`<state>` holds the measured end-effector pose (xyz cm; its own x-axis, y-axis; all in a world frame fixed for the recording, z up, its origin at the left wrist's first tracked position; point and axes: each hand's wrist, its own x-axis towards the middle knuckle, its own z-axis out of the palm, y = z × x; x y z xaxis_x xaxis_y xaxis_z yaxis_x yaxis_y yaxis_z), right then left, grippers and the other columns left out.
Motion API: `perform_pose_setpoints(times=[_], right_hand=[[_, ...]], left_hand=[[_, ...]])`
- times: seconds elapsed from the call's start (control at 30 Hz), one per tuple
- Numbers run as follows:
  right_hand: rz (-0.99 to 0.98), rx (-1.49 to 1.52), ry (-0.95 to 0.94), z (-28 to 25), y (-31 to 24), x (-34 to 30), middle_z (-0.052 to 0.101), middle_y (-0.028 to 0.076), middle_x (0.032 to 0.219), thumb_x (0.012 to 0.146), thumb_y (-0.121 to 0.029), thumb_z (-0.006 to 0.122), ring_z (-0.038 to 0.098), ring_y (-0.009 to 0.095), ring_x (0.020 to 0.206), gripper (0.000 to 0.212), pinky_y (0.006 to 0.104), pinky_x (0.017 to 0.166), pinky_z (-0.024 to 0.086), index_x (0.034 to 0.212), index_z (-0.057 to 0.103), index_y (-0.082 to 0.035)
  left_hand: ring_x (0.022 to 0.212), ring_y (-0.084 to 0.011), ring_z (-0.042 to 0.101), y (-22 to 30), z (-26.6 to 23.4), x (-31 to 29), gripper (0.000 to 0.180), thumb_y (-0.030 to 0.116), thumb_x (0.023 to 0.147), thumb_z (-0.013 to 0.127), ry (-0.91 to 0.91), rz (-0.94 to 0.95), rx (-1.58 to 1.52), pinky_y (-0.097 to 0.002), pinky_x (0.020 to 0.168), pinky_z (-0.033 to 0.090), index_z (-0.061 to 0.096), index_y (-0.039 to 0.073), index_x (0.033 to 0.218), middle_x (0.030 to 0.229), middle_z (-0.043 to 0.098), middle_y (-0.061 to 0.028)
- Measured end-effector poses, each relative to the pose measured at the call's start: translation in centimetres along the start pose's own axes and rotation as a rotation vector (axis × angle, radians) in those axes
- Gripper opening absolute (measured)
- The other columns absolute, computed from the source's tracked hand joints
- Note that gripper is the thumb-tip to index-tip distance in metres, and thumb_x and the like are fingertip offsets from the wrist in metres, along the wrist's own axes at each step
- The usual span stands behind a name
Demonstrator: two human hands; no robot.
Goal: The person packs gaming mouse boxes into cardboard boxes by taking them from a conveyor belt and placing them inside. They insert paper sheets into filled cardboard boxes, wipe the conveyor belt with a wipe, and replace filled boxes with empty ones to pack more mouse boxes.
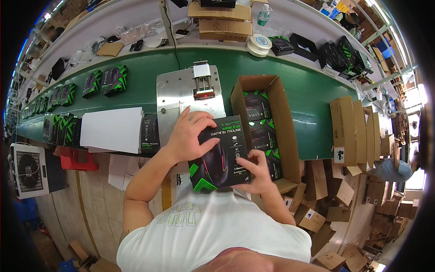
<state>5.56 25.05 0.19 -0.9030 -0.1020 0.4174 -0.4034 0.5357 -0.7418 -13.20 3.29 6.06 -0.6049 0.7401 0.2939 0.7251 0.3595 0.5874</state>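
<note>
White shirt (226, 229); black box (219, 161) lengthwise, top pointing away

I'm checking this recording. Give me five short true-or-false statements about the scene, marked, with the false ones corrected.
1. The left hand and right hand both touch a black rectangular box with green accents. True.
2. A computer mouse is pictured on that box's front. True.
3. The open brown cardboard carton stands left of the flat silver metal plate. False: it stands to the right.
4. The carton is empty. False: it holds black-and-green boxes.
5. The stack of white paper sheets is left of the plate. True.
</note>
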Motion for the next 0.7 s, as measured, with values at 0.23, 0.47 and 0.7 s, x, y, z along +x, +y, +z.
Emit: perform_pose_setpoints(times=[0.23,0.47,0.7], right_hand=[[-0.031,0.083,0.133,2.0,3.8,8.6,0.021,0.035,0.153,0.053,-0.025,0.096,0.042,0.043,0.135,0.08,0.0438,0.099,0.047,0.124,0.063,-0.009],[0.034,0.23,0.104,1.3,3.0,5.9,0.03,0.031,0.152,0.053,-0.024,0.096,0.041,0.04,0.137,0.068,0.0422,0.104,0.043,0.113,0.07,-0.008],[0.089,0.476,0.167,1.6,-0.7,0.2,0.021,0.029,0.156,0.057,-0.025,0.096,0.032,0.035,0.142,0.104,0.0412,0.111,0.035,0.144,0.043,-0.002]], left_hand=[[0.122,-0.0361,0.051,-5.9,-1.4,5.7,0.028,0.013,0.072,0.077,0.315,0.249,0.103,-0.0502,0.107,0.037,0.065,0.008,0.097,0.12,0.06,-0.0105],[0.11,-0.0396,0.056,-1.1,1.3,3.5,0.059,0.042,0.078,0.073,0.133,0.109,0.301,-0.0475,0.099,0.042,0.061,0.001,0.12,0.124,0.058,-0.021],[0.103,-0.0193,0.06,0.0,1.6,-1.8,0.042,0.014,0.091,0.062,0.456,-0.164,-0.827,-0.0329,0.094,0.046,0.056,-0.003,0.129,0.112,0.064,-0.0097]])
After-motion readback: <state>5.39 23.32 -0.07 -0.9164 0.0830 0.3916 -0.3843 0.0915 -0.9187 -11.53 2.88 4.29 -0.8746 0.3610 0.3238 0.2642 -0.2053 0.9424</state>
